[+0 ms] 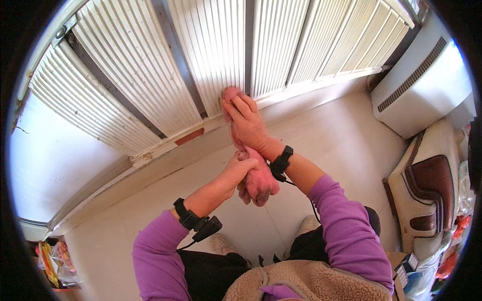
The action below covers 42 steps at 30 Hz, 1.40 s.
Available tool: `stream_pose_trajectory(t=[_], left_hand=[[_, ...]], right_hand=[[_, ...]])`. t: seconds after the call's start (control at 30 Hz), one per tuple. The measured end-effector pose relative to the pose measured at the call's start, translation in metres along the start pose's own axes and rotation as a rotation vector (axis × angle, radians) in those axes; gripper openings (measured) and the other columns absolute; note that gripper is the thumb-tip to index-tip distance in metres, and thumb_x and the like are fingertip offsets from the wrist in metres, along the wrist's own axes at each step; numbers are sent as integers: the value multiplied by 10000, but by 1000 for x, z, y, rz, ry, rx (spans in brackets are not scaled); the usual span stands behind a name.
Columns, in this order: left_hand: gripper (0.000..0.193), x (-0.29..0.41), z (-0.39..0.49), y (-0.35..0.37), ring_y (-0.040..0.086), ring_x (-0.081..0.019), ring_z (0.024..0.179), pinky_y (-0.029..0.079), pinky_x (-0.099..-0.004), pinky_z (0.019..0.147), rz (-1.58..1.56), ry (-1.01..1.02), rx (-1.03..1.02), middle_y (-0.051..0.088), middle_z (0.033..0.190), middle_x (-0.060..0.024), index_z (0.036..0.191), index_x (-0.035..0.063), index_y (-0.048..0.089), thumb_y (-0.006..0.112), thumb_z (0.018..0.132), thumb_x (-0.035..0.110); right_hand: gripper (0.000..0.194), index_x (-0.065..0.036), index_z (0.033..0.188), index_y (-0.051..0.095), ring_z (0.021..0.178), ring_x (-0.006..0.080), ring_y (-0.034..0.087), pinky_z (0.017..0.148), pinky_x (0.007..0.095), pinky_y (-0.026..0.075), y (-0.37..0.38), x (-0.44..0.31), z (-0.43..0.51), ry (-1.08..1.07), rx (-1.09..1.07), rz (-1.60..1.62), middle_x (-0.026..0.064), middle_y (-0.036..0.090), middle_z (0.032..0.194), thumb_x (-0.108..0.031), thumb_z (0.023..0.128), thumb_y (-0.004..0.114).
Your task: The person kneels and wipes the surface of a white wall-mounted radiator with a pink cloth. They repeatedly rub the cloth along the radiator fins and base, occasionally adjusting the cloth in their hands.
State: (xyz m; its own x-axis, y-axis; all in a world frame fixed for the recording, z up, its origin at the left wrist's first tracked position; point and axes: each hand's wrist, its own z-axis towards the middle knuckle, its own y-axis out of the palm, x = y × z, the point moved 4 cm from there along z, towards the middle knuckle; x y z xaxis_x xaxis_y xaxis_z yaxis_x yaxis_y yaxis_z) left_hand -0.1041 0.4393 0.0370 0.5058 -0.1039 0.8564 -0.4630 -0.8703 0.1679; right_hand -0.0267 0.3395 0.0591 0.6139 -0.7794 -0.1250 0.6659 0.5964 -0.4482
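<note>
A pink towelling cloth (260,180) with dark, dirty patches is stretched between my two hands. My right hand (248,122) presses its far end, fingers extended over it, against the lower edge of a white ribbed panel (211,49). Nearer to me, my left hand (239,171) is closed around the middle of the cloth, and a bunched end hangs below it. The panel is one of several in a row, with narrow dark gaps between them and dirt specks on the left ones. Part of the cloth is hidden beneath my right hand.
Below the panels runs a pale ledge (158,161) with a reddish-brown patch (189,137). On the right stand a white appliance (410,82) with a vent grille and a cream-and-brown sofa (429,188). Plastic-wrapped packets (60,259) lie at lower left. My feet rest on tiled floor (113,229).
</note>
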Motion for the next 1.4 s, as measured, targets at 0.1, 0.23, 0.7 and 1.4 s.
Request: stream_pose_trajectory(t=[0.1,0.23,0.7,1.4], left_hand=[[453,-13,-1,-10,601,-185,933,526,-333,715,7,-66,-54,589,1073,-86,1194,26,481,613,788,176],[429,-24,2,-19,597,-184,944,517,-330,764,58,-115,-50,597,1067,-82,1179,25,505,601,783,163],[377,-27,0,-19,630,-183,692,497,-300,525,16,-85,-37,611,850,-78,1101,16,507,593,777,188],[373,-5,7,-15,628,-141,811,502,-275,643,0,49,94,640,928,-69,1120,16,563,585,780,168]], right_hand=[[379,-35,1191,642,1185,334,517,1019,408,457,5,-4,-17,-70,2,57,125,556,1243,-36,815,594],[400,-40,1202,637,1174,340,519,1000,409,462,2,-2,-10,-39,-13,93,119,555,1235,-38,803,625],[372,-23,1139,639,1140,319,532,943,400,497,7,-22,-1,-142,-64,69,111,559,1190,-96,775,616],[277,-39,1049,676,1134,332,524,933,400,472,-16,6,37,18,75,114,100,570,1165,-71,778,628]])
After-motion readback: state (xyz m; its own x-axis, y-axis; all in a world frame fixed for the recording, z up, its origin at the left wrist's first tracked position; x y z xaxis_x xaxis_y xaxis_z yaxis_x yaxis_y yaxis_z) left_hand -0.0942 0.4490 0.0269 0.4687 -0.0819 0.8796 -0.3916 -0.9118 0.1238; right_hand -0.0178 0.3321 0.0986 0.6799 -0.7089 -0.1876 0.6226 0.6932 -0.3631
